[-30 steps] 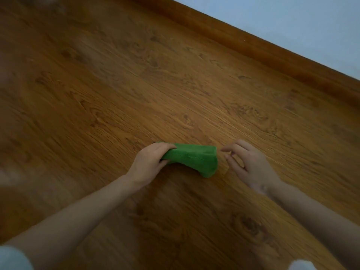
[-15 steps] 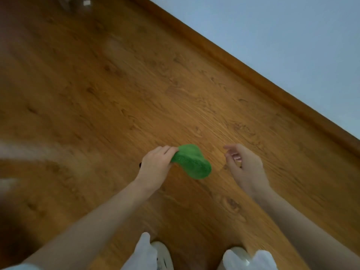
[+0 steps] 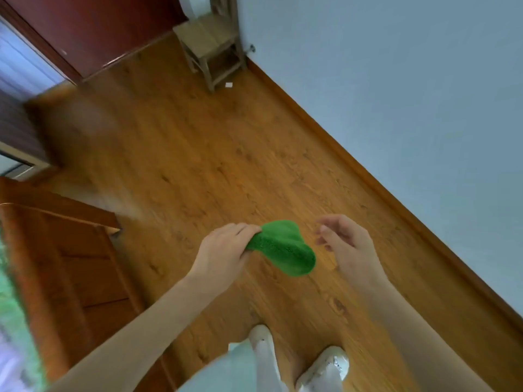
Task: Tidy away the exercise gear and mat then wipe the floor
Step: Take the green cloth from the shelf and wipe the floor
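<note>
Two bare hands show: the left hand (image 3: 223, 257) and the right hand (image 3: 349, 247). There is one folded green microfibre cloth (image 3: 283, 247), one small pale wooden stool (image 3: 210, 42), two white shoes (image 3: 324, 369), and one small white paper scrap (image 3: 228, 84).

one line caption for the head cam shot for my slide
Left hand grips a green cloth above the wooden floor; right hand empty beside it.

The folded green microfibre cloth (image 3: 284, 248) hangs above the brown wooden plank floor (image 3: 198, 165), between the left hand (image 3: 223, 256) and the right hand (image 3: 349, 244). The small pale wooden stool (image 3: 210, 42) stands far behind, beside the pale blue wall (image 3: 396, 80). The white shoes (image 3: 322, 366) are below the hands
</note>
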Demonstrator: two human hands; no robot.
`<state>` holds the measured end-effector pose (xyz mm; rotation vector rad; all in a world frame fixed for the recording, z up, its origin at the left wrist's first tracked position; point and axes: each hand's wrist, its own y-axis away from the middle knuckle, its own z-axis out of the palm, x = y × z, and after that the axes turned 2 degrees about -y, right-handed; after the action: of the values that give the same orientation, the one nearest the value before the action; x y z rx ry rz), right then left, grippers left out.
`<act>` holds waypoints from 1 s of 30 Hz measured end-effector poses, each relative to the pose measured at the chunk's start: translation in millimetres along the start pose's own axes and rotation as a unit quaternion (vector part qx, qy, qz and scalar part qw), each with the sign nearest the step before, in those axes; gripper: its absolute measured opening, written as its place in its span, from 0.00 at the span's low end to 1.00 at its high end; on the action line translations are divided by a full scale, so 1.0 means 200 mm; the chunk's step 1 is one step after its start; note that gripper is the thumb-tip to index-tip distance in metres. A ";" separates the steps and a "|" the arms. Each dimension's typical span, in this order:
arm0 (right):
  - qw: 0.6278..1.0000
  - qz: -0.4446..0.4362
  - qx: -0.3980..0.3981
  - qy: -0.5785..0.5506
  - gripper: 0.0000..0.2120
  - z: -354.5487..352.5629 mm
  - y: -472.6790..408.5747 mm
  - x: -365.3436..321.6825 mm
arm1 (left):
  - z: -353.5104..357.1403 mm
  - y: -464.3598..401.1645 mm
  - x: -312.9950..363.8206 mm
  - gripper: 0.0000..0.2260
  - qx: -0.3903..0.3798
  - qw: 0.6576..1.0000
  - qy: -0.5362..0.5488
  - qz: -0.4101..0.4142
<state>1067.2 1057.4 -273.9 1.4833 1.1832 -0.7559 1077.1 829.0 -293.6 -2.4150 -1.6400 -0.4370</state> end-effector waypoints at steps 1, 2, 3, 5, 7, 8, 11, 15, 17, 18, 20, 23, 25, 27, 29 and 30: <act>1.000 -0.007 -0.007 -0.001 0.11 0.01 0.05 -0.12 | -0.13 0.04 0.00 0.19 0.010 1.000 -0.001 -0.011; 1.000 -0.014 -0.010 -0.006 0.11 0.02 0.10 -0.23 | -0.24 0.09 -0.02 0.18 0.023 0.999 -0.007 -0.022; 1.000 -0.015 -0.011 -0.014 0.11 0.04 0.14 -0.33 | -0.35 0.14 -0.03 0.17 0.033 0.999 -0.013 -0.034; 0.999 -0.003 -0.006 -0.044 0.10 0.07 0.20 -0.52 | -0.54 0.23 -0.05 0.13 0.052 0.997 -0.004 -0.065; 0.996 0.026 0.002 -0.089 0.08 0.12 0.24 -0.66 | -0.70 0.31 -0.08 0.11 0.076 0.992 0.011 -0.102; 0.993 0.040 0.006 -0.109 0.08 0.15 0.26 -0.72 | -0.76 0.35 -0.10 0.10 0.087 0.989 0.015 -0.122; 0.989 0.051 0.004 -0.136 0.09 0.26 0.28 -0.84 | -0.91 0.46 -0.18 0.09 0.117 0.978 0.021 -0.171; 0.987 0.055 -0.020 -0.148 0.09 0.41 0.27 -0.94 | -1.04 0.55 -0.32 0.08 0.141 0.967 0.021 -0.212; 0.984 0.064 -0.032 -0.161 0.09 0.48 0.26 -0.99 | -1.09 0.58 -0.39 0.08 0.149 0.960 0.018 -0.235; 0.983 0.066 -0.037 -0.168 0.09 0.51 0.24 -1.01 | -1.11 0.59 -0.42 0.08 0.155 0.957 0.018 -0.246; 0.982 0.062 -0.048 -0.171 0.09 0.58 0.19 -1.06 | -1.14 0.58 -0.49 0.07 0.163 0.951 0.018 -0.262; 0.983 0.057 -0.066 -0.161 0.09 0.68 0.06 -1.14 | -1.17 0.54 -0.60 0.07 0.170 0.944 0.017 -0.282; 0.984 0.058 -0.078 -0.152 0.09 0.77 -0.04 -1.21 | -1.19 0.49 -0.68 0.07 0.171 0.940 0.016 -0.294; 0.983 0.053 -0.096 -0.146 0.09 0.86 -0.17 -1.29 | -1.23 0.42 -0.78 0.07 0.166 0.938 0.013 -0.303; 0.983 0.037 -0.114 -0.140 0.09 0.95 -0.31 -1.38 | -1.27 0.32 -0.88 0.07 0.164 0.937 0.005 -0.310; 0.983 0.027 -0.124 -0.135 0.09 0.99 -0.39 -1.42 | -1.29 0.27 -0.93 0.07 0.167 0.935 0.001 -0.313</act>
<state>929.4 784.6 -92.8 1.1624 0.9873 -0.7177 1027.2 563.9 -114.7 -1.6175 -2.2527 -0.2148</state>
